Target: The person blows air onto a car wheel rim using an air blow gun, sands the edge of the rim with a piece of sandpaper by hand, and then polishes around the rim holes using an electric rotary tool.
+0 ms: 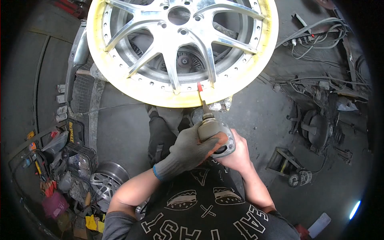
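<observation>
A large alloy wheel rim [149,94] with polished spokes and a yellow-coated lip fills the top of the view. Below its near edge, both hands hold a die grinder [208,127] pointing away from me. Its slim shaft ends in a red pointed tip [199,86], which overlaps the rim beside the end of a spoke; whether it touches the metal I cannot tell. My left hand [188,145], in a grey glove with orange patches, wraps the front of the grinder. Bare, my right hand [235,154] grips its rear, with most of the fingers hidden.
Another alloy wheel [110,180] lies at lower left, near an open tool case [80,160] and assorted bags and tools. Cables [330,34] trail over the floor at upper right. A dark round machine part [316,128] and a small motor on a frame [296,178] stand at right.
</observation>
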Demonstrator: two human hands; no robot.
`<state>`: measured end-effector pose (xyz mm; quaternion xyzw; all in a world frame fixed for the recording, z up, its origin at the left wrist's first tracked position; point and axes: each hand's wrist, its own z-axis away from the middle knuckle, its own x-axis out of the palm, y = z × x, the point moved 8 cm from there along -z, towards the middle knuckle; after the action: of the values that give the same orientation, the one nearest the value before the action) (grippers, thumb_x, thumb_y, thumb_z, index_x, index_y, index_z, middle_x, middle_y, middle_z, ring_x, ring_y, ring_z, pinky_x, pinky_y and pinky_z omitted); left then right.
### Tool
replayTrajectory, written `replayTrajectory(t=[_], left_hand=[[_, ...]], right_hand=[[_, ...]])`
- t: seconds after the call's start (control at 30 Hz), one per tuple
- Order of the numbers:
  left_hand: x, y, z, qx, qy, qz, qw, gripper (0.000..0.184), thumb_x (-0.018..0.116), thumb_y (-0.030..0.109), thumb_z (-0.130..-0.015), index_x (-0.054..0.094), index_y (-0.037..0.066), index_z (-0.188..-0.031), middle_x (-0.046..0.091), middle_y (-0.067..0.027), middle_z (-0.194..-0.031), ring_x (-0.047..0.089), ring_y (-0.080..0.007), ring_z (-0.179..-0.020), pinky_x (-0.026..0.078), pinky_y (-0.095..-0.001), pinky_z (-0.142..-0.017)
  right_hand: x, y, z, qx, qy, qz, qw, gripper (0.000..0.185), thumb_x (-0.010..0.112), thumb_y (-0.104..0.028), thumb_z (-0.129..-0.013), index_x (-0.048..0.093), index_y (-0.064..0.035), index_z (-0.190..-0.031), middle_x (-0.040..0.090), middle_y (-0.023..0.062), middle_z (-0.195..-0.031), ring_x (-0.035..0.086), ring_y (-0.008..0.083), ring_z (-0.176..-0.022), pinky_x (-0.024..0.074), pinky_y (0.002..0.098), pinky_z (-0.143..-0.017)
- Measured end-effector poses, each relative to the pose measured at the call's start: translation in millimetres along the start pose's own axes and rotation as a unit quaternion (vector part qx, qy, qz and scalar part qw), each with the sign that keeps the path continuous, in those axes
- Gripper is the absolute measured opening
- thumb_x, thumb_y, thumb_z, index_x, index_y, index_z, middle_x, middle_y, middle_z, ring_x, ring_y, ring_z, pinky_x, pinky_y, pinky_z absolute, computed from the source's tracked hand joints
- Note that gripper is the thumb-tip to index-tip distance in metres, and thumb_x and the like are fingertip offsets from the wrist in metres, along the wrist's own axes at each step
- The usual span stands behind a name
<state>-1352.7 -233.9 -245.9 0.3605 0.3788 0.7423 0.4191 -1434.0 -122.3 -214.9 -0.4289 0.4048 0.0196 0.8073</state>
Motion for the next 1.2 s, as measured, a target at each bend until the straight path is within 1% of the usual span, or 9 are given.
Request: replayTrajectory(t=[0.23, 0.3, 0.4, 0.7, 0.83, 0.93, 1.03, 1.1, 1.2], left_hand=[[9.5, 16.4, -6.4, 0.016, -0.041, -0.014, 0.999, 0.040, 0.071, 0.034, -0.084, 0.061, 0.001, -0.105, 0.068, -0.0127, -0.087, 0.064, -0.0171, -0.079, 0.051, -0.0332, -0.072], [14.2, 18.5, -6.4, 0.023, -0.065, -0.015, 0.998, 0.030, 0.064, 0.022, -0.090, 0.057, -0.001, -0.108, 0.062, -0.0046, -0.091, 0.054, -0.0097, -0.082, 0.048, -0.0288, -0.074], [4.3, 17.3, -4.2, 0.015, -0.043, -0.062, 0.997, 0.040, 0.071, 0.033, -0.085, 0.061, 0.001, -0.105, 0.068, -0.0129, -0.086, 0.064, -0.0170, -0.078, 0.051, -0.0331, -0.072], [-27.3, -11.4, 14.8, -0.021, 0.018, -0.013, 1.000, 0.042, 0.069, 0.026, -0.085, 0.057, 0.001, -0.116, 0.069, -0.0157, -0.096, 0.067, -0.0214, -0.087, 0.052, -0.0339, -0.079], [-24.5, -3.5, 11.0, 0.017, 0.025, -0.075, 0.997, 0.042, 0.070, 0.025, -0.085, 0.056, 0.001, -0.116, 0.069, -0.0146, -0.095, 0.066, -0.0203, -0.086, 0.052, -0.0331, -0.078], [-8.6, -6.1, 0.2, -0.016, 0.004, 0.013, 1.000, 0.039, 0.070, 0.027, -0.086, 0.058, 0.000, -0.112, 0.068, -0.0117, -0.089, 0.064, -0.0161, -0.080, 0.051, -0.0314, -0.073], [3.8, 8.2, -7.4, 0.031, -0.013, 0.045, 0.998, 0.037, 0.070, 0.029, -0.086, 0.060, 0.000, -0.107, 0.067, -0.0089, -0.082, 0.060, -0.0118, -0.075, 0.050, -0.0297, -0.068], [5.7, 21.5, -9.5, 0.071, -0.015, -0.019, 0.997, 0.036, 0.070, 0.031, -0.087, 0.062, 0.000, -0.102, 0.066, -0.0078, -0.079, 0.058, -0.0095, -0.073, 0.049, -0.0290, -0.066], [6.6, 17.1, -10.0, 0.048, -0.022, -0.011, 0.999, 0.036, 0.070, 0.031, -0.087, 0.061, 0.000, -0.104, 0.067, -0.0095, -0.081, 0.061, -0.0123, -0.075, 0.050, -0.0306, -0.068]], right_hand=[[-11.8, -4.8, 0.2, 0.002, 0.023, 0.004, 1.000, 0.058, 0.084, -0.014, -0.056, 0.059, -0.0020, -0.106, 0.066, 0.0150, -0.097, 0.067, 0.0320, -0.091, 0.0533, 0.0375, -0.080], [-13.2, -4.8, -0.1, 0.016, 0.022, 0.008, 1.000, 0.058, 0.084, -0.013, -0.056, 0.059, -0.0021, -0.106, 0.066, 0.0154, -0.099, 0.067, 0.0327, -0.092, 0.0532, 0.0376, -0.080], [-4.7, -3.5, 0.1, 0.002, 0.009, 0.019, 1.000, 0.058, 0.084, -0.013, -0.055, 0.059, -0.0020, -0.106, 0.066, 0.0157, -0.100, 0.067, 0.0326, -0.092, 0.0533, 0.0374, -0.080], [26.8, -13.2, -6.2, -0.043, -0.026, -0.009, 0.999, 0.060, 0.084, -0.016, -0.059, 0.057, -0.0018, -0.111, 0.066, 0.0178, -0.101, 0.065, 0.0359, -0.094, 0.0538, 0.0413, -0.080], [19.2, -16.1, -6.6, -0.032, -0.023, -0.012, 0.999, 0.061, 0.084, -0.018, -0.059, 0.057, -0.0017, -0.111, 0.066, 0.0182, -0.101, 0.065, 0.0364, -0.094, 0.0538, 0.0417, -0.080], [5.2, -11.8, -4.7, -0.011, 0.003, -0.009, 1.000, 0.061, 0.084, -0.013, -0.056, 0.058, -0.0015, -0.110, 0.066, 0.0165, -0.100, 0.067, 0.0340, -0.092, 0.0537, 0.0386, -0.080], [-6.4, -4.8, -4.2, 0.018, 0.016, 0.013, 1.000, 0.061, 0.085, -0.013, -0.056, 0.058, -0.0015, -0.109, 0.067, 0.0167, -0.099, 0.068, 0.0331, -0.092, 0.0536, 0.0378, -0.081], [-10.4, -3.9, -4.4, 0.023, 0.018, 0.013, 1.000, 0.061, 0.084, -0.013, -0.055, 0.058, -0.0015, -0.109, 0.067, 0.0164, -0.099, 0.068, 0.0326, -0.093, 0.0535, 0.0373, -0.081], [-9.7, -3.5, -4.3, 0.032, 0.012, 0.012, 0.999, 0.061, 0.084, -0.013, -0.055, 0.058, -0.0016, -0.109, 0.067, 0.0161, -0.100, 0.067, 0.0326, -0.094, 0.0536, 0.0372, -0.081]])
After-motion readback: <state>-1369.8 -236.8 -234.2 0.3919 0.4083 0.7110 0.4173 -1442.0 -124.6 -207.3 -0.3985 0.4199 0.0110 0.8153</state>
